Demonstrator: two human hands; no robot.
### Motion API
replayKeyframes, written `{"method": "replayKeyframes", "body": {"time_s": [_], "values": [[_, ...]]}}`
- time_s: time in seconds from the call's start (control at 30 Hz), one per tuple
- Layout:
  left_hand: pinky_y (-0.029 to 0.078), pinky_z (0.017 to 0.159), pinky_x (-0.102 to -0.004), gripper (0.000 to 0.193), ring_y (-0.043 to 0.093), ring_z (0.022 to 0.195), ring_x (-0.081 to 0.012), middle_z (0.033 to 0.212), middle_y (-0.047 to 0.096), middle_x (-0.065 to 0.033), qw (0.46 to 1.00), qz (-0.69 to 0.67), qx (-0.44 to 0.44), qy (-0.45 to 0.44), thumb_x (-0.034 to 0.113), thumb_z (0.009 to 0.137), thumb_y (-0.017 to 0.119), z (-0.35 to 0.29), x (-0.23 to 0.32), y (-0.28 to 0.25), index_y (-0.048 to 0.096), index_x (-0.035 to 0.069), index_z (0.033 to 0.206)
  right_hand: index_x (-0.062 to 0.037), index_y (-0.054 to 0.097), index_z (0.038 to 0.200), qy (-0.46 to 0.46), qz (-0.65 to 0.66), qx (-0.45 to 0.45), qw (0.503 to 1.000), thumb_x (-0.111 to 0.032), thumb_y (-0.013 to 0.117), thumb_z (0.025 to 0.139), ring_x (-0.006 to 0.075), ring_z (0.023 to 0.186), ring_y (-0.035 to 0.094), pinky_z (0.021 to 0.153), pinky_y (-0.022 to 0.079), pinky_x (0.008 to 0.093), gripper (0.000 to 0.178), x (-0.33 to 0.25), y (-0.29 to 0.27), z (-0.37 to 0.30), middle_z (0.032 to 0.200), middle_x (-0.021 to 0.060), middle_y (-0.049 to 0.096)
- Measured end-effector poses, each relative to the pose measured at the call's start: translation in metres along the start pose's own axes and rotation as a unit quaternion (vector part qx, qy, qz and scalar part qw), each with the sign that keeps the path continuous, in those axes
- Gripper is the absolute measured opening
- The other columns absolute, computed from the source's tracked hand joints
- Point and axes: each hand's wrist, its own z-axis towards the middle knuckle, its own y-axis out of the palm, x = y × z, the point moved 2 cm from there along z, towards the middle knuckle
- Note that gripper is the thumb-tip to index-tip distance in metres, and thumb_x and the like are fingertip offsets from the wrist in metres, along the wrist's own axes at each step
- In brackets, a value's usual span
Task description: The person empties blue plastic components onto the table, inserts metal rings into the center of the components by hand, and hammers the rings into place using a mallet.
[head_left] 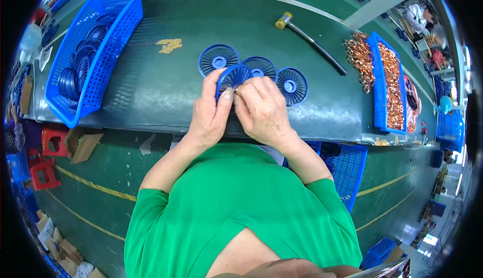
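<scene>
Near the table's front edge, my left hand (207, 117) grips a round blue plastic fan grille (233, 75) by its side, tilted up off the table. My right hand (264, 109) is closed against the grille's near side, thumb and fingers pinched together close to my left thumb. Something tiny and shiny shows at those fingertips, too small and covered to name. Just beyond my hands lie three more grilles: a left one (218, 55), a middle one (266, 65) partly hidden by the held one, and a right one (297, 88). Each has thin radial ribs and a solid hub.
A blue basket (118, 44) with several grilles stands at the left. A yellow-headed mallet (312, 42) lies at the back right. Copper-coloured rings (358, 56) are heaped beside a blue tray (378, 84) full of them. A blue crate (352, 165) sits below the table edge.
</scene>
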Motion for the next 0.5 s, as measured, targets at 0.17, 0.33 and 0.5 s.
{"method": "replayKeyframes", "body": {"time_s": [0.17,0.33,0.5], "values": [[0.038,0.1,-0.0303,0.039,0.048,0.114,-0.0165,0.125,0.05,-0.0097,0.999,-0.046,0.003,0.01,0.013,0.099,0.044,0.007,-0.003,-0.001,0.038,0.001,0.136,-0.0032,0.06,0.098,0.047,0.016,0.128,0.991,-0.009,0.071,0.076,0.0293,0.083,0.057,0.071,0.044,0.0399,0.025,-0.003,0.003,-0.007,0.09,0.0112,0.059],[0.036,0.103,-0.0321,0.049,0.048,0.116,-0.0167,0.129,0.048,-0.0105,0.972,-0.21,-0.098,-0.043,0.016,0.098,0.048,0.006,0.009,-0.01,0.031,-0.001,0.141,-0.0083,0.065,0.095,0.027,-0.063,0.143,0.987,-0.015,0.078,0.07,0.0225,0.079,0.056,0.071,0.039,0.0362,0.029,-0.012,-0.02,-0.009,0.087,0.0034,0.06],[0.035,0.104,-0.0324,0.052,0.047,0.118,-0.0171,0.13,0.048,-0.0113,0.96,-0.237,-0.135,-0.059,0.014,0.096,0.051,0.002,0.018,-0.008,0.031,-0.002,0.141,-0.0109,0.07,0.098,0.052,0.013,0.128,0.99,-0.022,0.08,0.067,0.0191,0.077,0.054,0.069,0.036,0.0352,0.034,-0.012,-0.033,-0.013,0.084,0.001,0.059]]}}
